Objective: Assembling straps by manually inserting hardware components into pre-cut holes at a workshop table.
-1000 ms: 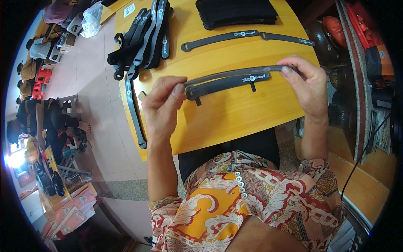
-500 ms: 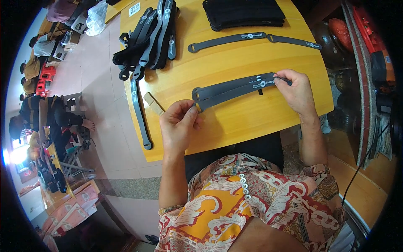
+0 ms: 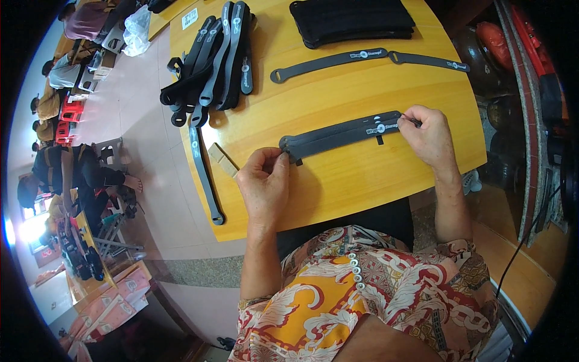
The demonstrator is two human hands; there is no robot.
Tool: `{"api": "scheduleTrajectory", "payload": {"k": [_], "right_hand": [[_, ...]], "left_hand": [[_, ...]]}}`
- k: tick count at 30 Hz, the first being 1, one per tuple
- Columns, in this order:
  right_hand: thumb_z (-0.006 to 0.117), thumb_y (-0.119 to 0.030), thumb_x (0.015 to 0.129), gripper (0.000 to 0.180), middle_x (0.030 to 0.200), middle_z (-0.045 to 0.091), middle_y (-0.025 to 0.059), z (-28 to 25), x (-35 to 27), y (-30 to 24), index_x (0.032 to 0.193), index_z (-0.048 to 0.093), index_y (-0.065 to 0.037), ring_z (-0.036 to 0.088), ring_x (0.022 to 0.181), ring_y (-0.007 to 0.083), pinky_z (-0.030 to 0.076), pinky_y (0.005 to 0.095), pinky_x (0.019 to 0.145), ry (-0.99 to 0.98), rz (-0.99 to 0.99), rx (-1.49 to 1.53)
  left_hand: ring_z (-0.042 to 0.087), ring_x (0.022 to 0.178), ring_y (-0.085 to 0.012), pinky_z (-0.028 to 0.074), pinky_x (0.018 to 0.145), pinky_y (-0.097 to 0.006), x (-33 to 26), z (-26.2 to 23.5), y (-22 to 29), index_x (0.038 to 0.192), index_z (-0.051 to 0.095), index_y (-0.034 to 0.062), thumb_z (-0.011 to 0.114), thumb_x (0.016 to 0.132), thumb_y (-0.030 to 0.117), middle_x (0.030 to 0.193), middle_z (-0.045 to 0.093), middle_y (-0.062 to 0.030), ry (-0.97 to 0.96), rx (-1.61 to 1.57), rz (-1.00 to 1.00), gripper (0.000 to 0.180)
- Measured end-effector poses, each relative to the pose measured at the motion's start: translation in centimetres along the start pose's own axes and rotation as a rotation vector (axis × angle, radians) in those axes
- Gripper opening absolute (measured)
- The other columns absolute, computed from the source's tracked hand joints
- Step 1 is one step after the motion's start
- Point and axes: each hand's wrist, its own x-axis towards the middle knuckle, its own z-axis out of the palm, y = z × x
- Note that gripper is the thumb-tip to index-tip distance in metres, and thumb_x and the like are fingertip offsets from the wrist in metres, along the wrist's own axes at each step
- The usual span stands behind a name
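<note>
Yellow table (image 3: 338,181), paired straps (image 3: 338,136), a pinch at each end

The table fills the middle of my view, and over its near part the grey paired straps overlap lengthwise between the two hands. The left hand (image 3: 264,181) has thumb and fingers clamped on their left end, the right hand (image 3: 429,136) likewise on their right end. Whether each pinch catches one strap or both, I cannot tell. As I judge it, this goes best with long edges and rounded ends brought flush under light, even tension; a harder pull on one side would probably skew the overlap.

A second ago I saw one strap held nearly edge-on; now both show their faces. The hands are closer together, and the left ends less splayed than half a second ago.

Past the left hand I see a tan block (image 3: 223,160) and a lone strap (image 3: 205,175) along the table's left edge. Farther out are a strap bundle (image 3: 226,54), two straps end to end (image 3: 329,65) and a black pile (image 3: 353,23). Beyond, across the floor (image 3: 157,145), other people (image 3: 75,169) sit.
</note>
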Motion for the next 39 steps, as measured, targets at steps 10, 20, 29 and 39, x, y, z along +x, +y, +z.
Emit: {"api": "scheduleTrajectory", "payload": {"k": [10,20,29,39], "right_hand": [[0.059,-0.010,0.074,0.013,0.052,0.054,0.0097,0.6,0.0,0.3,0.069,0.060,0.002,0.051,0.046,0.0138,0.038,0.0291,0.044,0.040,-0.009,-0.024],[0.060,-0.008,0.074,0.011,0.055,0.054,0.0076,0.7,0.1,0.1,0.069,0.058,0.002,0.049,0.049,0.0122,0.038,0.0273,0.046,0.040,-0.023,-0.031],[0.061,-0.007,0.073,0.010,0.056,0.054,0.0077,0.8,-0.3,-0.2,0.068,0.056,0.001,0.050,0.049,0.0130,0.039,0.0278,0.046,0.052,-0.024,-0.070],[0.062,-0.007,0.070,0.011,0.055,0.055,0.0099,1.2,-0.3,-0.4,0.065,0.054,-0.001,0.055,0.048,0.0200,0.042,0.0313,0.047,0.085,-0.043,-0.129]], "left_hand": [[0.055,0.059,-0.0074,0.045,0.057,-0.022,0.0,0.2,0.1,0.081,0.061,-0.0055,0.062,0.078,0.003,0.065,0.061,-0.0053,0.021,0.051,0.019,0.009],[0.055,0.061,-0.0074,0.046,0.058,-0.021,0.1,0.3,-0.4,0.081,0.061,-0.0054,0.062,0.078,0.003,0.067,0.062,-0.0057,0.035,0.038,0.044,0.009],[0.055,0.062,-0.0077,0.046,0.059,-0.022,-0.1,0.3,-0.3,0.082,0.061,-0.0058,0.062,0.078,0.003,0.068,0.062,-0.0059,0.049,0.047,0.025,0.010],[0.054,0.059,-0.0084,0.045,0.055,-0.022,0.0,0.2,-0.1,0.083,0.062,-0.0048,0.060,0.078,0.003,0.068,0.061,-0.0059,0.058,0.110,0.071,0.009]]}}
